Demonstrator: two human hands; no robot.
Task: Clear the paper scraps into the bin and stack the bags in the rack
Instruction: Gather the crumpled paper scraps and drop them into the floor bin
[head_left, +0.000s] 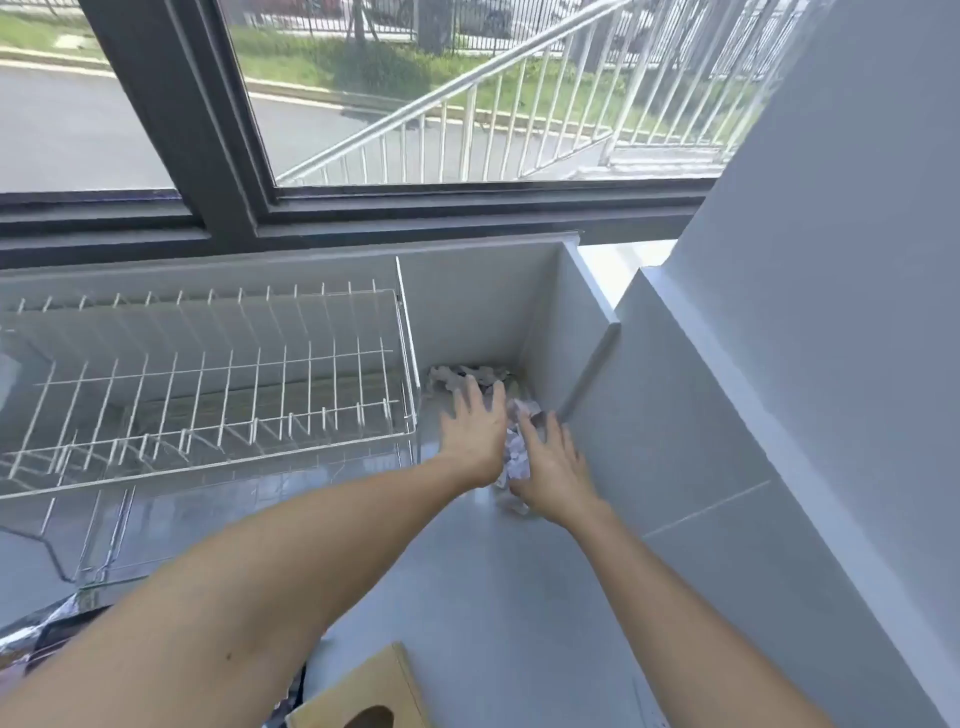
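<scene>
Here, your left hand (475, 428) and right hand (553, 467), fingers spread flat, gripping nothing, corral light, crushable scraps (517, 454) in the counter corner beside the rack (208, 384); scoop from beneath

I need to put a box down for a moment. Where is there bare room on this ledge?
Bare grey ledge lies between the two forearms, from the wire rack to the right wall. The far corner is crowded: paper scraps, left hand, right hand.

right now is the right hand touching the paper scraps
Touching. The head view shows the right hand pressed flat against the crumpled paper scraps, with no gap showing between them.
</scene>
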